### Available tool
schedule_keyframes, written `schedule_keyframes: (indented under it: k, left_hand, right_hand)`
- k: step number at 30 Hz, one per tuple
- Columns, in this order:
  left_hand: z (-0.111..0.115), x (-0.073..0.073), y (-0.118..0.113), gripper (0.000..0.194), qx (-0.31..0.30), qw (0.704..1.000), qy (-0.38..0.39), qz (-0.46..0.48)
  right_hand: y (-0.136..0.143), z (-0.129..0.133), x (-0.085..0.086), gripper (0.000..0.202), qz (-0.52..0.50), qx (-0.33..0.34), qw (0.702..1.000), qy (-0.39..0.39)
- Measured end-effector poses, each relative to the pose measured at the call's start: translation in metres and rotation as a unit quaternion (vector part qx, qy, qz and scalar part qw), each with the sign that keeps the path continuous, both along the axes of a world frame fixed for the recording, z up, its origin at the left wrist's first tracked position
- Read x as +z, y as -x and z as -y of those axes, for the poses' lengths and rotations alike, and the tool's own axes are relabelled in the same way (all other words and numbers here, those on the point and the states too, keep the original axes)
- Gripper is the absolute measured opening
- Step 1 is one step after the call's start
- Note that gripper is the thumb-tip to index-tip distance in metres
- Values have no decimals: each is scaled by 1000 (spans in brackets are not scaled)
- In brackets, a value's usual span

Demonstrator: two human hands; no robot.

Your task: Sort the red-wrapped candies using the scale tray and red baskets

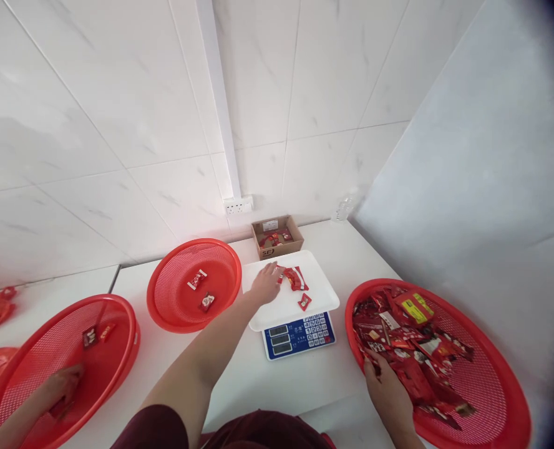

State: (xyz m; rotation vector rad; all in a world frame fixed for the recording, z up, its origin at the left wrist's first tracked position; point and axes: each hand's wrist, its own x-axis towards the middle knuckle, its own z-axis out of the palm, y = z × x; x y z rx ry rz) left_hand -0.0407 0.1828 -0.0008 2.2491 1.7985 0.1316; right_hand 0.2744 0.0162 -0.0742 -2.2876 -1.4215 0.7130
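Note:
My left hand [265,284] reaches over the white tray [267,315] of a blue digital scale [299,335]. Its fingers are stretched out and apart, at the edge of some red wrapped packets [297,279]. A smaller red wrapped piece [304,302] lies nearer the tray's front edge. At the near left side of a large red basket [515,399], my right hand [389,390] has its fingers curled among a heap of red snack packets [417,349]. What those fingers hold is hidden. A yellow-labelled packet [417,308] lies on top of the heap.
Behind the scale stands a cardboard box [277,251] with red packets inside. A middle red basket [171,315] holds two small packets. Another person's hand [64,386] reaches into the left red basket [131,349]. A clear plastic container [344,207] stands by the wall.

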Motion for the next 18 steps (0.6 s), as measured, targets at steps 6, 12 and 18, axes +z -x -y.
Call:
schedule_keyframes:
  k: [6, 12, 18]
  left_hand:
    - [-23, -20, -56, 65, -125, 985, 120, 15]
    - [-17, -26, -45, 42, -48, 991, 93, 84]
    - [4, -24, -12, 37, 114, 968, 42, 221]
  right_hand:
    - [8, -17, 21, 42, -46, -30, 994, -98]
    - [60, -78, 56, 33, -114, 68, 991, -17]
    - [109, -122, 74, 37, 32, 244, 963, 112]
